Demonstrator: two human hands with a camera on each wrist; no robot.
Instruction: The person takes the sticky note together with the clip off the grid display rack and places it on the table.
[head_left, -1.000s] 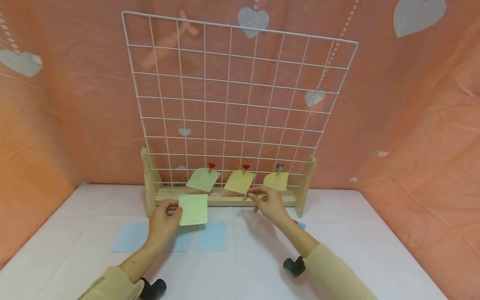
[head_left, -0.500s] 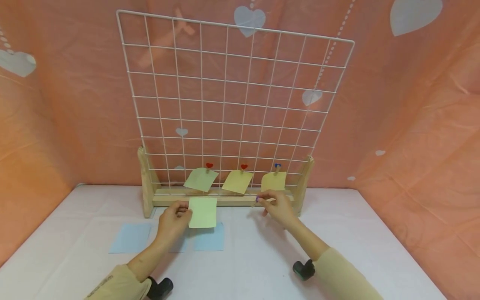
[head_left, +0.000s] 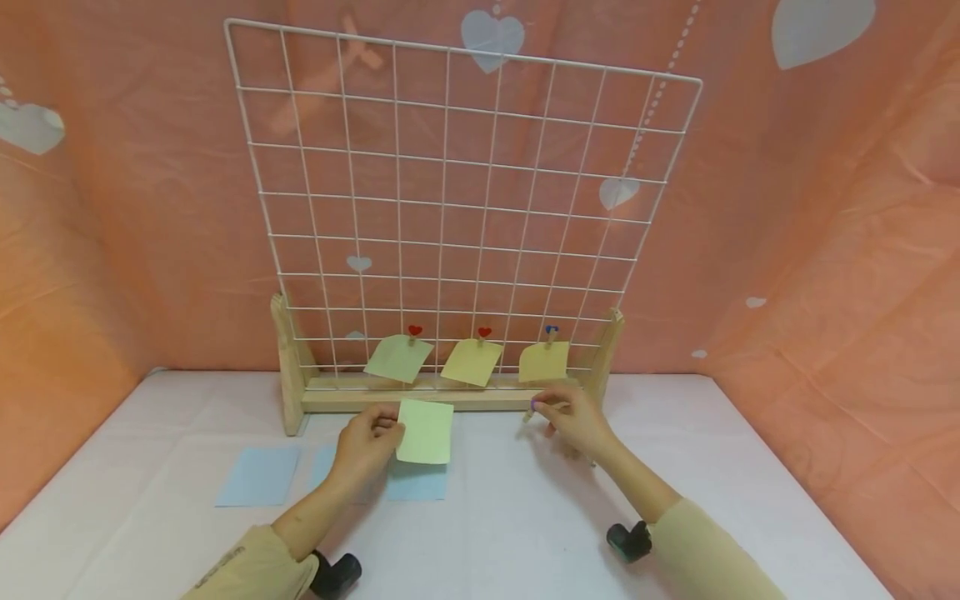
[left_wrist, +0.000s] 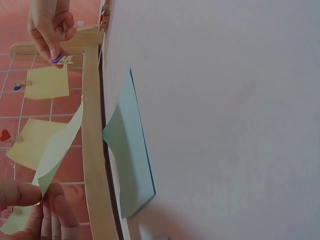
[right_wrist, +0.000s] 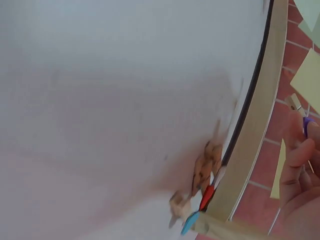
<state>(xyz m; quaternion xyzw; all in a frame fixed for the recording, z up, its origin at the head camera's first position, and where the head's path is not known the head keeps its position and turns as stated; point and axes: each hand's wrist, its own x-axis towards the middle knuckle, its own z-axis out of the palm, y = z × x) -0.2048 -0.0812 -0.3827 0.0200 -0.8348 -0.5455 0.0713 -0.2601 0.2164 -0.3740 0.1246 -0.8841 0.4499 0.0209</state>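
My left hand pinches a pale green sticky note by its left edge, held above the table. My right hand pinches a small wooden clothespin with a purple decoration, just below the right-hand note. Behind both hands stands a white wire grid in a wooden base. Along its lower part hang a green note and a yellow note, each under a red heart clothespin, and another yellow note under a blue-topped clothespin.
Several light blue notes lie on the white tabletop, one at the left and one partly under the held note. Loose clothespins with red and blue hearts lie by the base's right end. An orange curtain surrounds the table.
Both hands have moved to the right, the left with the green note, the right with the clothespin. The head view has shifted slightly. The notes on the grid hang as before.
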